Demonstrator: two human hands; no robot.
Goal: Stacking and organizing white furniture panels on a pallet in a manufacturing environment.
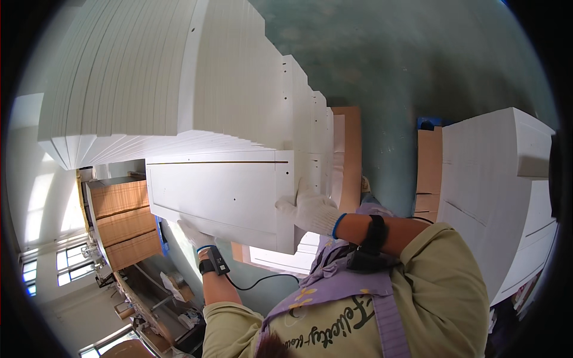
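Note:
A white panel (221, 191) with a recessed middle and small holes lies before me, its far edge against a tall stack of similar white panels (239, 77). My right hand (313, 212), in a white knit glove with a blue cuff, is closed on the panel's right end, thumb on the face and fingers across the edge. At the near left edge my left hand (194, 235), also gloved, grips the panel; its fingertips are partly hidden there.
Brown cardboard (348, 161) lies beside the stack. Another stack of white boards (483, 191) stands to the right, with cardboard (428, 161) at its side. Brown cartons (122, 221) stand on the left. White pieces (280, 259) lie below the panel.

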